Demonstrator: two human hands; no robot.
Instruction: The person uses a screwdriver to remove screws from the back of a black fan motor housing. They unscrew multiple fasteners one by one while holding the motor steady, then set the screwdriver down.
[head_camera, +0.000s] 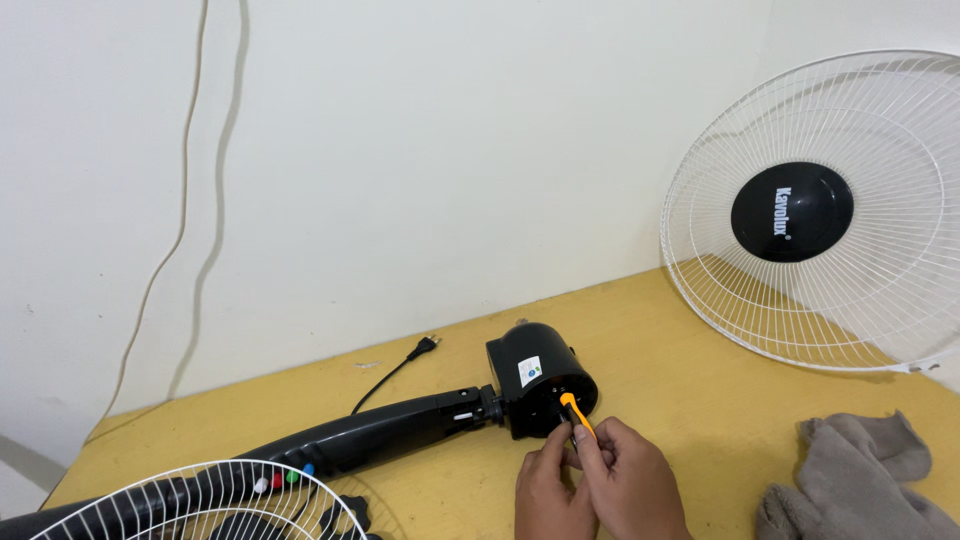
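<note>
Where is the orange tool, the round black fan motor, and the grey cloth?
orange tool (574, 410), head view, on its orange handle between the fingers.
black fan motor (540, 375), head view, on the side of its rounded housing.
grey cloth (850, 480), head view, on its crumpled middle.

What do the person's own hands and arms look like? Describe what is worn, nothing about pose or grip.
Both the left hand and the right hand are bare: no gloves. No rings, watch or bracelet show on the parts in view. No sleeve reaches the wrists, and the frame's bottom edge cuts the forearms off, so clothing higher up cannot be told.
</note>
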